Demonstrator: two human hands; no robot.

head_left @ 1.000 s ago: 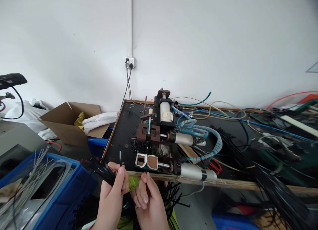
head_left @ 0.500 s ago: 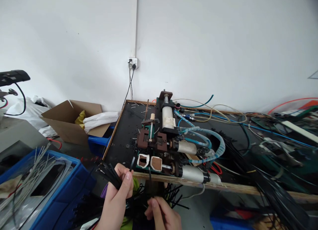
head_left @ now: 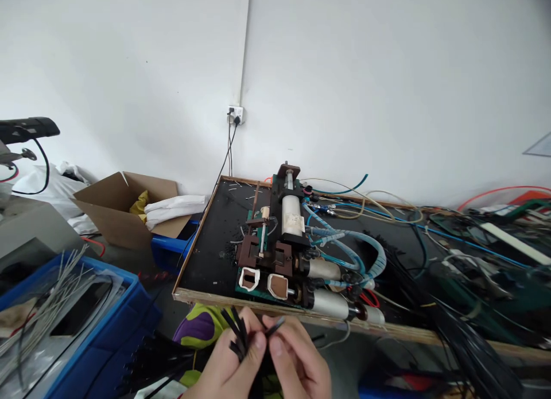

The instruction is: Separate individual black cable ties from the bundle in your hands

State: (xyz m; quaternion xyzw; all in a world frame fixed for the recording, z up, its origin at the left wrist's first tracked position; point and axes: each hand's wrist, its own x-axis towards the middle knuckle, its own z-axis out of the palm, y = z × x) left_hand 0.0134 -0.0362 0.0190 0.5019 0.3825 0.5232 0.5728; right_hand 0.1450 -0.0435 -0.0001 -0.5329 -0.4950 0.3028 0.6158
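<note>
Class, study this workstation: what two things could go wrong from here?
The black strands fan out from the left hand, so one might slip loose. The white-rimmed blocks stand apart, one facing a cylinder; if they closed, anything between them could be pinched.

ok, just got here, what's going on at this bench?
A person is working bare-handed in front of the bench. The left hand holds several black strands, ends fanned out. The right hand is up against it, with a dark, pale-tipped strand between the two; which hand grips that one isn't clear. Behind them, the machine's two white-edged brown pads stand apart, with neither hand on them.
</note>
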